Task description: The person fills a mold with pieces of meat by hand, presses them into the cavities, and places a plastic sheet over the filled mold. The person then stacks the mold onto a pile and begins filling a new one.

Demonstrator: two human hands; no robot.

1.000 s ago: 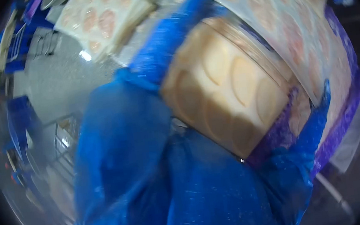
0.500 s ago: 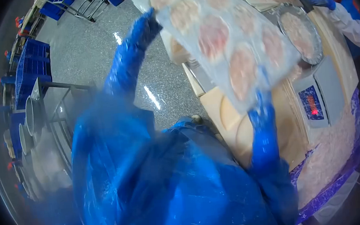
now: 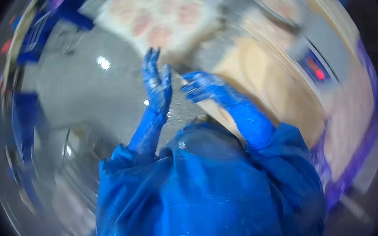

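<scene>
My left hand, in a wet blue glove, is raised over the grey floor with its fingers apart and nothing in it. To its right, my right hand is also gloved in blue; its fingers are spread and hold nothing. Just beyond both hands lies a whitish sheet with several round pink portions. Beside my right hand is a beige board with rounded shapes. Motion blurs much of the picture.
A scale with a red-lit display stands at the right. Behind it is an oval metal tray of pale pink material. More pale material lies in a purple-edged liner. Blue crates and a metal frame are at the left.
Both hands have let go of the sheet and drawn closer together in front of my body. The sheet now rests farther away, at the top of the view. The view has shifted and blurred.
</scene>
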